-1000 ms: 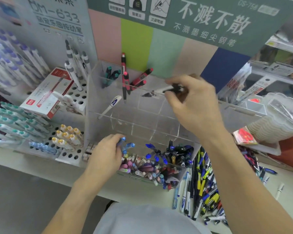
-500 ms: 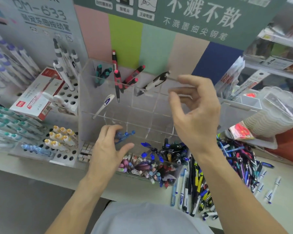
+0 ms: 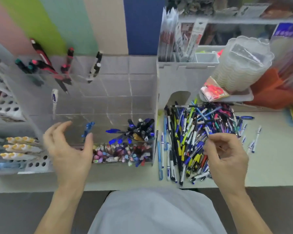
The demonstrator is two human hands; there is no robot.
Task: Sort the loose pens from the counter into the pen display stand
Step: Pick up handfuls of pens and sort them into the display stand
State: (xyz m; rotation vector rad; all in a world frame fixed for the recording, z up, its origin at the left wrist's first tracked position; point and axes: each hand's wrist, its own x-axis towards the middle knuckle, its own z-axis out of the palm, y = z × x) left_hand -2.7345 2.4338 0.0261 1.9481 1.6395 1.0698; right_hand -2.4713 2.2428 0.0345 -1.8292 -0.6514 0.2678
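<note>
The clear acrylic pen display stand (image 3: 108, 98) rises in tiers at centre. Its top row holds teal pens (image 3: 24, 66), red-and-black pens (image 3: 66, 65) and a black-and-white pen (image 3: 96, 66). Lower compartments hold blue pens (image 3: 88, 129), dark blue and black pens (image 3: 139, 130) and pastel-capped pens (image 3: 117, 154). My left hand (image 3: 69, 149) hovers at the stand's front left, fingers spread, holding nothing. The loose pens (image 3: 193, 132) lie heaped on the counter to the right of the stand. My right hand (image 3: 227, 156) is just over the heap's near right side, fingers loosely curled, with nothing held.
A white perforated rack with yellow-capped pens (image 3: 19, 146) stands at the left. Behind the heap are a white organiser box (image 3: 184, 73), a red packet (image 3: 213, 92) and a stack of clear plastic tubs (image 3: 243, 65). A few white pens (image 3: 254, 142) lie apart at the right.
My right hand let go of the black-and-white pen in the top row and dropped to the loose heap. My left hand released the blue pens and opened. The view tilted down.
</note>
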